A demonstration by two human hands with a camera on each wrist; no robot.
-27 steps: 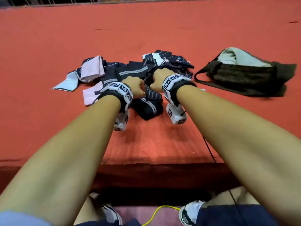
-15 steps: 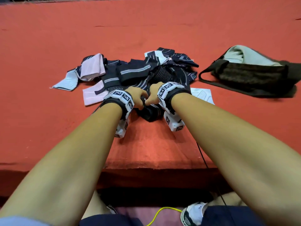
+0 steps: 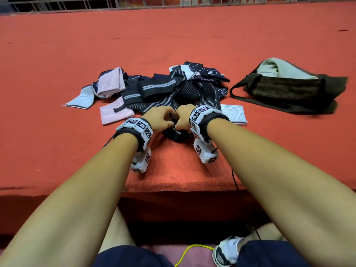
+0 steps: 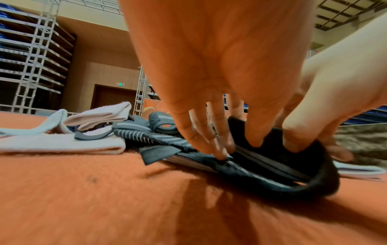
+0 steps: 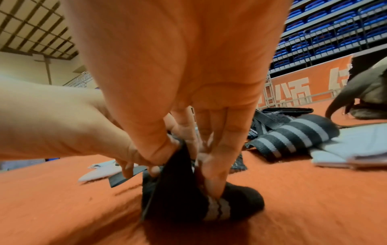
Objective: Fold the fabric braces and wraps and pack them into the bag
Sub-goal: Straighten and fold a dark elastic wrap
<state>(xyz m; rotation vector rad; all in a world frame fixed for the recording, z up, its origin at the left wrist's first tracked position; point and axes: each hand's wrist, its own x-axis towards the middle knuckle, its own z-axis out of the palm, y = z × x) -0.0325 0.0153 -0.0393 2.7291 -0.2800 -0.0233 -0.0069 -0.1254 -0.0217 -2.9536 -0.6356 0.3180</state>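
A black wrap with grey stripes (image 3: 177, 136) (image 4: 278, 172) (image 5: 209, 205) lies folded over on the red carpeted platform (image 3: 173, 170) just in front of the pile. My left hand (image 3: 160, 120) (image 4: 220, 145) and right hand (image 3: 183, 118) (image 5: 188, 159) sit side by side on it, both pinching its folded edge with thumb and fingers. Behind them is the heap of dark striped braces (image 3: 169, 89) with pink (image 3: 110, 81) and pale blue (image 3: 82, 98) pieces. The dark olive bag (image 3: 289, 89) lies open at the right with a pale cloth (image 3: 279, 69) inside.
A white flat brace (image 3: 234, 113) lies to the right of my right wrist. The platform's front edge (image 3: 173, 189) drops off near my forearms. A metal railing (image 3: 173, 2) runs along the far side. My shoe (image 3: 227, 251) and a yellow cable (image 3: 190, 251) are below.
Both hands have drawn the black wrap out of the pile toward the front edge and doubled it over; they now sit closer together on it.
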